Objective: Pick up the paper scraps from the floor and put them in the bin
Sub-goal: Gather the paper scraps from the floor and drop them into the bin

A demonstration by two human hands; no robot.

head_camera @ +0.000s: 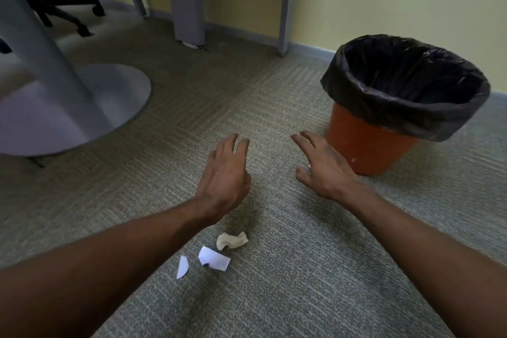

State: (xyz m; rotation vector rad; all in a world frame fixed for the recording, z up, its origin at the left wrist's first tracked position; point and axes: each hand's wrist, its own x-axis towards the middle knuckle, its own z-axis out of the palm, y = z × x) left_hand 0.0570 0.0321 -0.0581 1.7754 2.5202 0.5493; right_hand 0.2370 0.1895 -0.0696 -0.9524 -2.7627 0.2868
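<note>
Three paper scraps lie on the carpet between my forearms: a crumpled cream scrap, a folded white scrap and a small white sliver. My left hand hovers beyond them, palm down, fingers apart, holding nothing. My right hand is stretched out flat with spread fingers, just left of the bin; a tiny white bit shows at its palm edge, too small to identify. The orange bin with a black liner stands at the right, its inside dark.
A grey table pedestal with a round base stands at the left. A black office chair base is at the far left back. Grey desk legs line the yellow wall. Grey carpet covers the floor.
</note>
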